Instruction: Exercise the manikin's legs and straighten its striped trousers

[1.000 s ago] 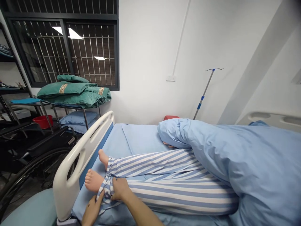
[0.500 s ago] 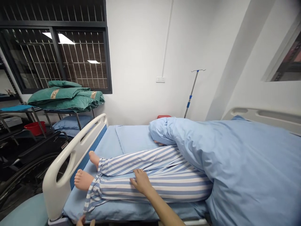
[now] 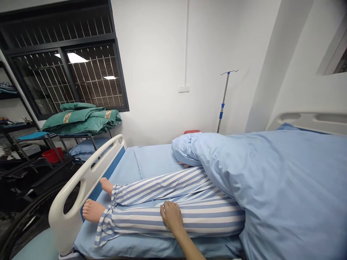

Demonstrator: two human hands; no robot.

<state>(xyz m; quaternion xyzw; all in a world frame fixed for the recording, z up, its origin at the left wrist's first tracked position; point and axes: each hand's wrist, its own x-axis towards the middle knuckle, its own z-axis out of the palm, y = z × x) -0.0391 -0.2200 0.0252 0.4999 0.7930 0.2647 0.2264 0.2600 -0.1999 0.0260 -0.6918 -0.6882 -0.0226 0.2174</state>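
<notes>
Striped blue-and-white trousers (image 3: 141, 218) cover the legs of a manikin lying on a bed. Its smooth, plastic-looking bare feet (image 3: 93, 210) point at the footboard. My right hand (image 3: 172, 216) rests palm down on the near leg around the knee, fingers lying over the top of the fabric, with nothing seen in its grasp. A light blue quilt (image 3: 271, 173), folded back, hides the body above the thighs. Just past its edge shows a bit of the manikin's hand (image 3: 183, 164). My left hand is out of the frame.
The white footboard (image 3: 86, 182) stands left of the feet, with a wheelchair (image 3: 29, 206) beyond it. Green folded bedding (image 3: 81, 121) lies on a rack under the window. An IV pole (image 3: 222, 104) rises behind the bed. The headboard (image 3: 311, 121) is at the right.
My right hand has moved a little right and nearer, settling on the near leg with its fingers closer together. My left hand, earlier at the lower left mattress edge, has left view.
</notes>
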